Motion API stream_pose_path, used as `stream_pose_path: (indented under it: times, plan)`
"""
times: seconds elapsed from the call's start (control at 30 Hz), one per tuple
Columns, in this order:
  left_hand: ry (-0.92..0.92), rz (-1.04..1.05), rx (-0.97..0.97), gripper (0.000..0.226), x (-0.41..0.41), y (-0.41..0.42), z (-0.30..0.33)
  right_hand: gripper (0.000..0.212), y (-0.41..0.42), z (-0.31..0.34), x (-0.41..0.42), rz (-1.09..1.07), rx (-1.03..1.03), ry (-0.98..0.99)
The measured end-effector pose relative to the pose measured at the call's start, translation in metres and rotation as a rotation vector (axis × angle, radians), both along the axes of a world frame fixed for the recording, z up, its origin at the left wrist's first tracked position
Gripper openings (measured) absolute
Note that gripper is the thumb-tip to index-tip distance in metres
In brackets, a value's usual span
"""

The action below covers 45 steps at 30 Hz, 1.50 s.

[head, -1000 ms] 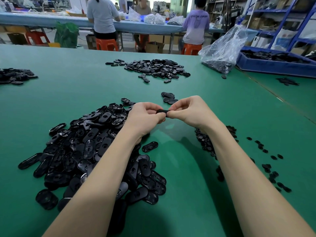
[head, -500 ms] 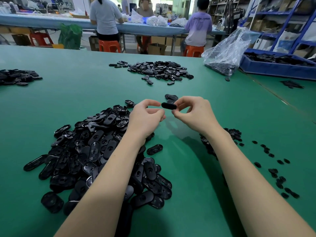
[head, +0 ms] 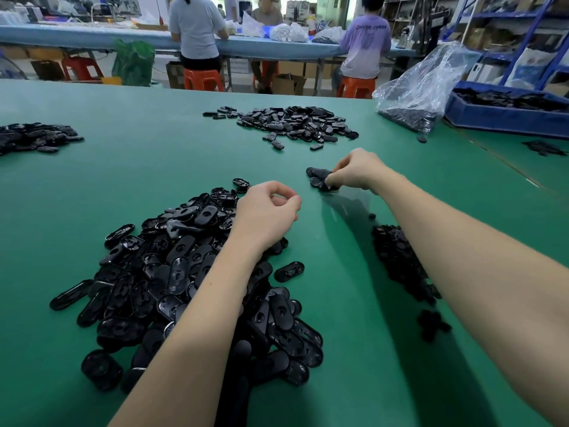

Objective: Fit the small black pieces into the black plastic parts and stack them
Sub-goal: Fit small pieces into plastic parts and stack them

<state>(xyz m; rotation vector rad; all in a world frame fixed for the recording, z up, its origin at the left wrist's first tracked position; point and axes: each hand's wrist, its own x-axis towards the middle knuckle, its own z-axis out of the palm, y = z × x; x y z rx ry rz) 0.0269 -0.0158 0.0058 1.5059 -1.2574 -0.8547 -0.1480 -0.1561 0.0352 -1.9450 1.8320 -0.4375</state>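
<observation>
While the right hand (head: 354,171) reaches to the far middle of the green table (head: 154,167), its curled fingertips pinch a black plastic part (head: 330,187) and lower it onto a small stack of finished parts (head: 318,177). That stack is only a few pieces, laid loosely and overlapping. The left hand (head: 266,211) hovers nearer, over the far edge of a big heap of oval black plastic parts (head: 184,272); its fingers are loosely curled and seem to hold nothing, though the palm faces away, so a small piece inside cannot be ruled out.

Risks, as judgement: the stack looks untidy, so a part set down off-centre could slide off or knock the others askew. If the small insert was not pressed fully home, it might drop out on release. The left forearm lies across the big heap and could drag loose parts toward the finished ones, mixing the two. The right forearm passes over a pile of small black pieces (head: 397,257) on the near right and could scatter them.

Smooth green matting covers the table, which is wide and flat. Another spread of black parts (head: 295,121) lies far centre, a smaller group (head: 34,138) at far left, a clear plastic bag (head: 421,84) and a blue tray (head: 505,114) of parts at far right. Beyond, people sit on orange stools (head: 203,80) at a long blue bench (head: 92,38), with blue shelving (head: 523,16) on the right
</observation>
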Motion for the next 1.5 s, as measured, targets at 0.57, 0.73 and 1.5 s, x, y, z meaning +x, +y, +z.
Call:
stream_pose_path:
  times: [0.57, 0.73, 1.5]
  plan:
    - [-0.515, -0.108, -0.032, 0.01, 0.012, 0.007, 0.016, 0.009, 0.087, -0.015, -0.003, 0.056, -0.066, -0.186]
    - [-0.837, -0.202, 0.144, 0.02, 0.019, 0.014, 0.03, 0.011, 0.107, -0.021, -0.01, 0.058, -0.029, -0.246]
    - [-0.802, -0.135, 0.074, 0.027, 0.004, 0.014, 0.031, 0.018, 0.101, -0.022, -0.046, -0.285, -0.166, -0.154]
